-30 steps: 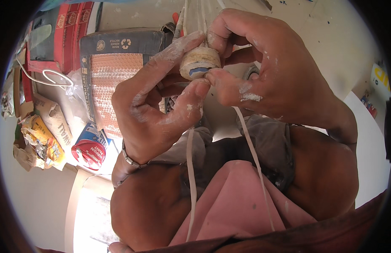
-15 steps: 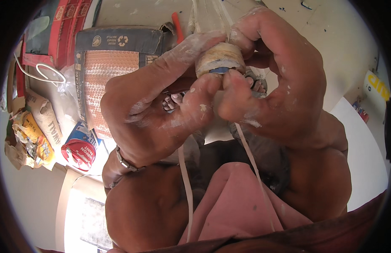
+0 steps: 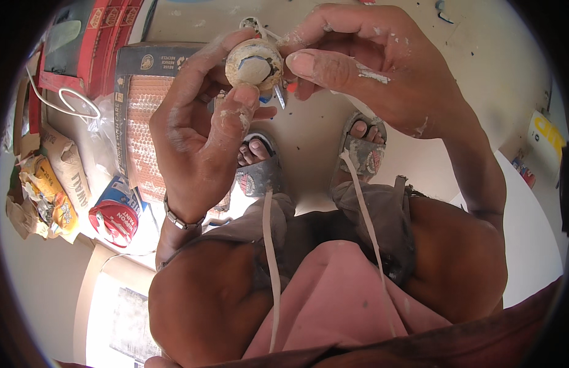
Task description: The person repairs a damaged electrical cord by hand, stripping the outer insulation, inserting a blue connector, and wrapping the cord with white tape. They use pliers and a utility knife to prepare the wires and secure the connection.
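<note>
My left hand (image 3: 201,116) holds a small round cream-coloured piece (image 3: 254,69) between its thumb and fingers. The piece has a pale angular centre and a rough, dusty rim; its kind is unclear. A thin white cord (image 3: 269,33) runs from behind it toward my right hand (image 3: 364,67). There the thumb and index fingertips come close together at the cord, beside the round piece. A narrow metal strip (image 3: 279,97) shows below the piece, with a bit of blue next to it. Both hands carry whitish smears.
A dark-edged carton (image 3: 149,113) stands at the left, near red cases (image 3: 91,52) and a looped white cable (image 3: 76,105). A blue-and-red paint bucket (image 3: 115,218) and opened bags (image 3: 51,196) lie nearer. My sandalled feet (image 3: 258,162) are below my hands. Dark scraps (image 3: 444,12) dot the pale floor.
The round piece has moved left and turned its face toward me. My right hand has come off its side and moved right. My feet now show below.
</note>
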`<state>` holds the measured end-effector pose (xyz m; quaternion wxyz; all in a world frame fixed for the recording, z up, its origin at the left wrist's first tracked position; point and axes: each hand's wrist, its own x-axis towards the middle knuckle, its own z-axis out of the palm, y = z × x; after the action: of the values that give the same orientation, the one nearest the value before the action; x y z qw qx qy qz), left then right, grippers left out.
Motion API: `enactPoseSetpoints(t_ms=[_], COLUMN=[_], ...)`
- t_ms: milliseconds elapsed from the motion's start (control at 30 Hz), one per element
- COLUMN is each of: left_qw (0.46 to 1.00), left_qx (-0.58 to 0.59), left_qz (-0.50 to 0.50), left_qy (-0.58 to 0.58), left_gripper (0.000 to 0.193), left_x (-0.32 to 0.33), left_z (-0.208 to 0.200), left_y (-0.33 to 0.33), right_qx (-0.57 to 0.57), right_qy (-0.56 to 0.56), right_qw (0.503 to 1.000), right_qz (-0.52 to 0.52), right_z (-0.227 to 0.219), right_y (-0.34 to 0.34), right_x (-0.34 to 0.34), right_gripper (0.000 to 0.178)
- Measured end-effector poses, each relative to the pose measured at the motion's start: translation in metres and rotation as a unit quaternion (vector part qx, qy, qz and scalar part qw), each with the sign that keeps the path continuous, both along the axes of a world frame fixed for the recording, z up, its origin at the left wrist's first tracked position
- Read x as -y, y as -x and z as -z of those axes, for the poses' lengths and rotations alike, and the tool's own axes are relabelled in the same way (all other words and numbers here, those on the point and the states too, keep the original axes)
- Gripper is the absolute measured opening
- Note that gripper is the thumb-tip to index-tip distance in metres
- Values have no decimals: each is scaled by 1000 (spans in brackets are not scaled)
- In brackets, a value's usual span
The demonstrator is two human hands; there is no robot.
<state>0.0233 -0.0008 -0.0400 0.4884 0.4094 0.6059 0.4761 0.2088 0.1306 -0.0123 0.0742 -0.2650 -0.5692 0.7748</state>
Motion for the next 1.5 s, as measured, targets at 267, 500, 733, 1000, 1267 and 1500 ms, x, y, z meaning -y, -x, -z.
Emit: enactPoseSetpoints(t_ms=[267, 500, 733, 1000, 1267, 1500], left_qw=[993, 991, 993, 993, 989, 991], left_qx=[-118, -131, 83, 94, 112, 85], left_qz=[8, 40, -74, -4, -12, 9], left_qy=[11, 9, 43, 77, 101, 102], left_gripper=[53, 53, 43, 46, 45, 41], left_x=[14, 21, 13, 16, 7, 2], left_z=[1, 0, -8, -26, -45, -41], left_y=[13, 19, 7, 21, 14, 9], right_qx=[-43, 24, 32, 33, 40, 46], right_qy=[-152, -120, -131, -195, -332, -364], right_qw=[986, 984, 978, 970, 940, 930], right_qz=[-58, -131, -160, -143, -61, -37], right_z=[8, -10, -9, -9, -6, -1], right_y=[9, 21, 22, 15, -11, -15], right_x=[3, -19, -28, -19, 16, 29], right_gripper=[20, 22, 22, 22, 22, 23])
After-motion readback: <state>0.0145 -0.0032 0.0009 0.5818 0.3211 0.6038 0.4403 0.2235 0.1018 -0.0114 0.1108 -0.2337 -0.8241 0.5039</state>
